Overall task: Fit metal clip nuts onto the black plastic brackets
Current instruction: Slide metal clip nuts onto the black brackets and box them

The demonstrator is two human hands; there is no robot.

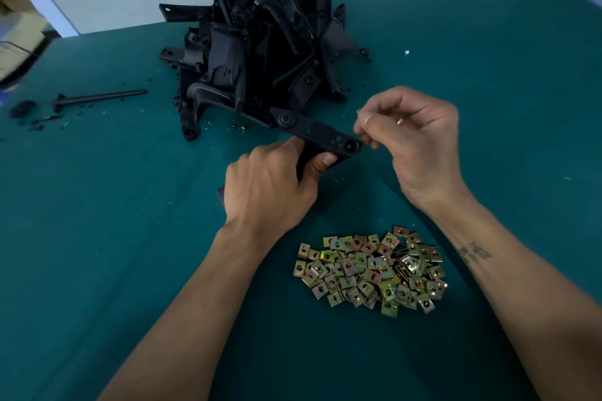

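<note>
My left hand (270,185) grips a black plastic bracket (321,132) by its lower arm and holds it above the green table. The bracket's flat bar runs from upper left to lower right, with a round hole near each end. My right hand (413,140) pinches a small metal clip nut (358,112) between thumb and fingertips, right at the bracket's right end. Most of the nut is hidden by the fingers. A heap of yellowish clip nuts (369,270) lies close to me, between my forearms.
A tall pile of black plastic brackets (260,42) stands behind my hands on the green table (114,238). A black rod (97,97) and small black scraps lie at the far left. The table's back edge meets a white wall.
</note>
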